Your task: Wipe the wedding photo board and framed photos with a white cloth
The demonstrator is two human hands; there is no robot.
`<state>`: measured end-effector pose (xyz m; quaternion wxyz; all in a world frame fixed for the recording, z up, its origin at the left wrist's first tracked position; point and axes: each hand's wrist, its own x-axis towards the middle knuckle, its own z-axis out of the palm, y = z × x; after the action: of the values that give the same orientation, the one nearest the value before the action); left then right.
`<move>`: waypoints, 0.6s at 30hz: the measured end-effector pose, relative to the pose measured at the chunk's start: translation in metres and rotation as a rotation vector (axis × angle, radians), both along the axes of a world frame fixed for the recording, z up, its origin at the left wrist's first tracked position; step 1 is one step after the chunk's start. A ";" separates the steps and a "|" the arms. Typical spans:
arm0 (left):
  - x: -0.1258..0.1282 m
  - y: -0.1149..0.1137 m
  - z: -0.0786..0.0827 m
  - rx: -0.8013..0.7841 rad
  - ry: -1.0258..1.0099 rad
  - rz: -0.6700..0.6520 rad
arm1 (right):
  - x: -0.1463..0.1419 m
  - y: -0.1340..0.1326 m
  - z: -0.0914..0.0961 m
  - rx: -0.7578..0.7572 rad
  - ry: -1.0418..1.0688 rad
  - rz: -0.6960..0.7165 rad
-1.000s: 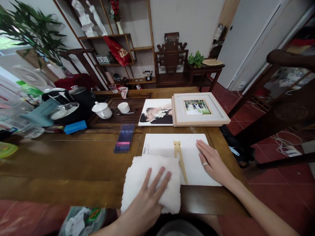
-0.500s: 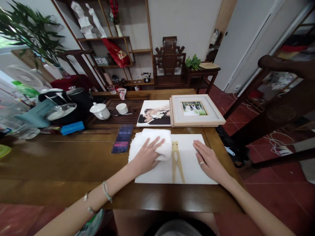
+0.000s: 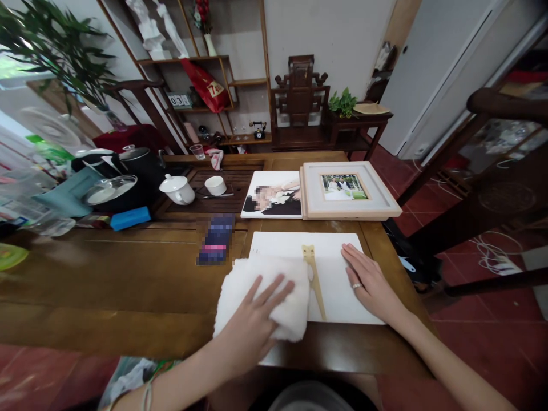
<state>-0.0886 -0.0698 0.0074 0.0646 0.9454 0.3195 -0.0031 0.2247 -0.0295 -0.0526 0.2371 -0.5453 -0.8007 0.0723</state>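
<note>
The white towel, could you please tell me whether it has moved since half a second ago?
Yes: the white towel under the left hand has moved toward the person, away from the framed photo on the table.

Wooden worktop (image 3: 128,274): white board (image 3: 340,291) along near edge; photo panel (image 3: 272,195), framed photo (image 3: 351,188) behind; blue block (image 3: 131,218), dark tray (image 3: 244,197) left.

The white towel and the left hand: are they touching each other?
Touching. The head view shows the left hand lying on top of the white towel, fingers spread over it, with no gap visible.
</note>
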 end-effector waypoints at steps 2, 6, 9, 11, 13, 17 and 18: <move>0.005 0.024 -0.004 0.011 0.008 0.048 | 0.000 0.000 0.000 -0.006 0.002 0.002; 0.022 0.072 -0.007 0.069 0.013 0.088 | 0.000 -0.001 0.000 -0.018 0.003 -0.005; 0.038 0.092 -0.007 0.116 0.010 0.071 | 0.000 -0.001 -0.001 -0.013 0.007 -0.006; 0.046 0.092 -0.008 0.124 0.022 0.035 | 0.000 0.000 -0.001 -0.004 0.013 -0.005; 0.051 0.081 -0.010 0.126 0.037 -0.006 | 0.000 0.000 -0.001 0.002 0.013 -0.003; 0.050 0.036 -0.011 0.139 0.020 -0.093 | 0.000 0.000 0.000 0.002 0.005 -0.007; 0.049 0.023 -0.011 0.142 0.010 -0.118 | -0.001 0.000 0.000 0.004 0.005 -0.006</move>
<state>-0.0396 -0.0464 -0.0031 -0.0046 0.9648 0.2629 0.0110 0.2240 -0.0296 -0.0527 0.2404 -0.5470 -0.7987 0.0713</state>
